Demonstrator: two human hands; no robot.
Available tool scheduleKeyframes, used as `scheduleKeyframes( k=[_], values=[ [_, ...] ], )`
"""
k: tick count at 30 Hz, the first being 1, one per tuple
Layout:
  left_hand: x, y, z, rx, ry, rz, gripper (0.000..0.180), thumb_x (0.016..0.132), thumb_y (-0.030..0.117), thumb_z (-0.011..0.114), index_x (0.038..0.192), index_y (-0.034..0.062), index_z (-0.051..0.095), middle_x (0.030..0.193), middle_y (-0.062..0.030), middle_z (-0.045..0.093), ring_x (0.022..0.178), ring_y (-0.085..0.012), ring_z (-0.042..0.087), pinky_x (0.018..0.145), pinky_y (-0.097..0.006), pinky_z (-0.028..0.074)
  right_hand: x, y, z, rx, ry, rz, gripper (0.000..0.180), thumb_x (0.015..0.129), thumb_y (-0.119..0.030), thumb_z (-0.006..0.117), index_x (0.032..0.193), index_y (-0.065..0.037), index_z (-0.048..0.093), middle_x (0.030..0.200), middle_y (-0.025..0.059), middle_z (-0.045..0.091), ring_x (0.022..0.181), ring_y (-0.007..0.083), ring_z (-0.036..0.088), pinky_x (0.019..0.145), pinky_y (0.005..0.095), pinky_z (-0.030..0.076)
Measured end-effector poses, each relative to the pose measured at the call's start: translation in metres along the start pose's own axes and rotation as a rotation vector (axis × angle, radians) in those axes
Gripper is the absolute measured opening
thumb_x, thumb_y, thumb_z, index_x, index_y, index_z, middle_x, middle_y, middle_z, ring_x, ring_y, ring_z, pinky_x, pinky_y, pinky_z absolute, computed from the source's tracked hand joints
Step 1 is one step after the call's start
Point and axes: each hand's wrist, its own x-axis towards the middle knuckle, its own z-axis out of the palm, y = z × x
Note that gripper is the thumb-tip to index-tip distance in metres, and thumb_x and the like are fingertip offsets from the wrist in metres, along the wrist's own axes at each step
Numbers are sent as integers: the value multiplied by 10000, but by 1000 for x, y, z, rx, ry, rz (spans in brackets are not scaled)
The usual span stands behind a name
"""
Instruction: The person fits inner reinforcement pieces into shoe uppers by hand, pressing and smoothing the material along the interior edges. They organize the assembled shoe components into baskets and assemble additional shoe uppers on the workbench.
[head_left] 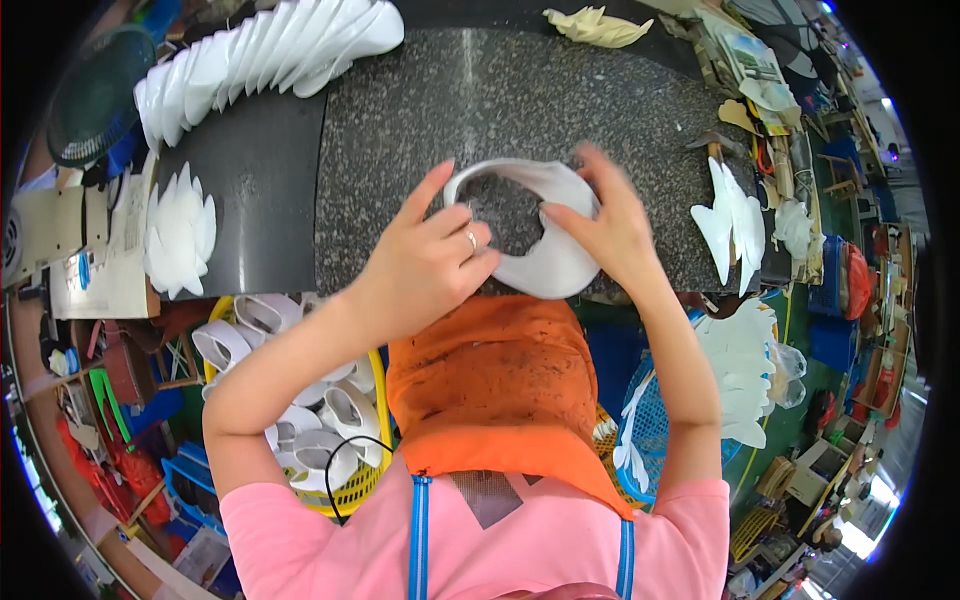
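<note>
A white shoe upper [548,268], closed into a loop, is held between my hands over the speckled dark stone worktop [400,100]. On its left side, my left hand [430,250] has its index finger stretched out along the edge, while the other fingers curl in at the loop. My right hand [610,220] grips the right side, thumb at the inner edge and fingers on the outside, slightly blurred. Through the opening of the loop the worktop shows. An orange apron cloth [490,370] lies just below the upper.
Overlapping white pieces [270,60] line the back left; another white pile [180,232] sits at left. White pieces [735,222] and a hammer [715,145] lie at right. A yellow basket [378,400] holds several white uppers. A blue basket [650,440] stands at right.
</note>
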Motion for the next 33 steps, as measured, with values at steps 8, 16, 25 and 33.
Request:
scheduleKeyframes(
  k=[8,16,25,33],
  values=[
    [13,20,-25,-77,87,-435,429,677,276,748,1026,63,617,973,-69,616,889,-258,561,930,-411,393,-1,-43,15,293,1,6,188,848,-113,603,1003,-7,621,864,177,625,771,316,621,669,360,477],
    [19,4,51,62,86,-452,621,788,280,629,1299,-22,445,1206,-217,537,1147,-361,492,1002,-445,354,-28,-75,2,-95,-322,-474,64,840,-64,533,823,-11,567,749,187,559,724,360,580,636,411,469],
    [5,2,44,-104,196,-232,285,763,102,656,1030,9,618,1029,-144,659,1027,-287,623,943,-412,467,29,-10,0,-27,-471,-479,168,827,-95,595,977,-24,618,895,128,601,866,317,592,728,398,491],
    [9,22,49,133,179,-341,249,766,97,653,1001,18,629,944,-117,675,955,-252,650,867,-377,508,11,-16,11,-327,-378,-665,74,733,-65,621,778,-23,579,817,108,540,792,283,580,672,389,512]
  ],
)
